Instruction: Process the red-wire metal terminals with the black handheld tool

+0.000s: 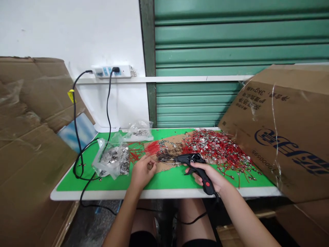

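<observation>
My right hand (212,175) is wrapped round the handle of a black soldering gun (189,158) with a red button. Its thin metal tip points left, close to the fingers of my left hand (142,172). That hand is closed, thumb and fingertips together, at the edge of a scorched cardboard sheet (160,167); what it pinches is hidden. Just beyond it lies a bundle of red wires (152,148), with small metal parts at their right ends. A large heap of red wires with shiny metal discs (214,145) covers the right of the cardboard and the green mat.
Clear plastic bags of small metal parts (115,159) (140,132) stand on the green mat (69,181). Black cables (75,130) run from a power strip (123,71) over the table's left side. Tall cardboard walls (28,137) (290,113) flank both sides.
</observation>
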